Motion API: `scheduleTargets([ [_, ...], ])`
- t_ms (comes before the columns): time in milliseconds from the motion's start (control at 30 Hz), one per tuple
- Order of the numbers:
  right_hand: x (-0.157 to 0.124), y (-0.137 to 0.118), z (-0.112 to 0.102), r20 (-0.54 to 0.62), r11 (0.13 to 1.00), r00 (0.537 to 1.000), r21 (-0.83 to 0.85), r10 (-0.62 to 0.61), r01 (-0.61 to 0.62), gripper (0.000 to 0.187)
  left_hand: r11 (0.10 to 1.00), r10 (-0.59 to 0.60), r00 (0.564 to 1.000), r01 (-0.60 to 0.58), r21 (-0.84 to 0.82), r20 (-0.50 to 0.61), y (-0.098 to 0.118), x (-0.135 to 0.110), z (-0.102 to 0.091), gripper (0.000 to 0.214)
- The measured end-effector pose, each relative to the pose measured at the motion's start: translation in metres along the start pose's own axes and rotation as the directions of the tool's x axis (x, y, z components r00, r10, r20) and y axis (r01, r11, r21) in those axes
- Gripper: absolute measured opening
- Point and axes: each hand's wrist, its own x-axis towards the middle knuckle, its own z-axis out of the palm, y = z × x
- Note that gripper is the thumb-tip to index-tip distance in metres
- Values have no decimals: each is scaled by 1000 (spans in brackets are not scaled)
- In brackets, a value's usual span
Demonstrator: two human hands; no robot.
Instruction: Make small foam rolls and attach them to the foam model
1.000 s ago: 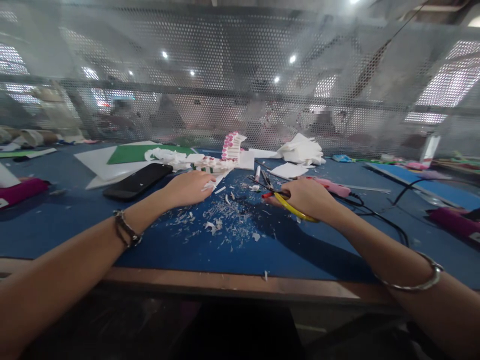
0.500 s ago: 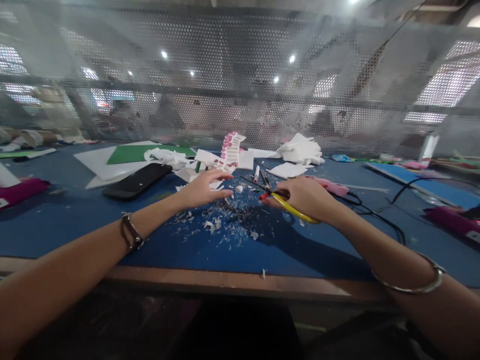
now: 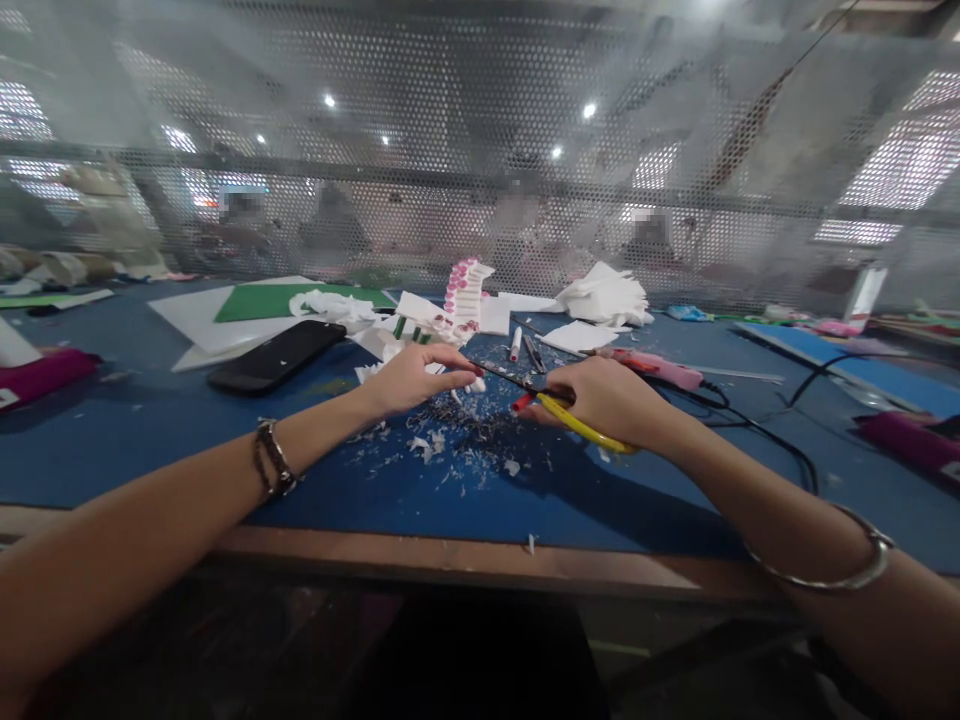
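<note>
My right hand (image 3: 607,400) is closed around scissors with a yellow handle (image 3: 592,428). Their dark blades point left, toward my left hand (image 3: 420,378). A small red piece (image 3: 523,401) shows below the right fingers; whether it belongs to the scissors is unclear. The left thumb and forefinger come together at the blade tips, and anything pinched there is too small to make out. White and dark scraps (image 3: 472,440) lie scattered beneath both hands. Behind them stands a white folded strip with pink ovals along its edge (image 3: 465,288).
Left of the scraps lies a black phone (image 3: 277,357), beside white and green sheets (image 3: 259,303). A white-and-red marker (image 3: 515,343) and crumpled white paper (image 3: 606,294) sit farther back. At right are a pink corded tool (image 3: 664,370), its black cable and a blue board (image 3: 847,360).
My left hand has moved slightly right, and its thumb and forefinger have closed together at the scissor tips. My right hand keeps the scissors in nearly the same place.
</note>
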Motion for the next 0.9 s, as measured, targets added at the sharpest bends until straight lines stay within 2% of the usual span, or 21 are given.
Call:
scheduleTargets([
  [167, 0, 0, 1, -8, 1000, 1000, -4, -20, 20, 48, 998, -62, 998, 62, -7, -21, 1, 1, 0, 25],
  [400, 1, 12, -4, -10, 998, 999, -45, 52, -52, 48, 998, -63, 997, 63, -5, -38, 1, 0, 0, 22],
  [500, 3, 18, -7, 42, 988, 991, -95, 125, -120, 42, 999, -48, 998, 47, -26, -50, 0, -1, 0, 21],
  [600, 3, 21, -7, 114, 977, 982, -167, 151, -131, 39, 998, -31, 996, 27, -49, -88, -1, -2, 0, 20],
  [700, 2, 23, -4, 158, 978, 981, -196, 110, -78, 39, 998, -12, 992, 4, -65, -122, 1, -3, 1, 18],
  [800, 0, 23, -2, 217, 990, 975, -144, 36, -5, 39, 997, 27, 991, -35, -62, -130, 3, -4, 2, 18],
  [833, 0, 22, -2, 197, 993, 980, -115, 11, 12, 37, 997, 42, 990, -51, -61, -133, 4, -4, 3, 18],
  [900, -1, 19, -2, 57, 999, 997, -22, -47, 49, 31, 994, 74, 987, -84, -66, -140, 5, -3, 4, 17],
])
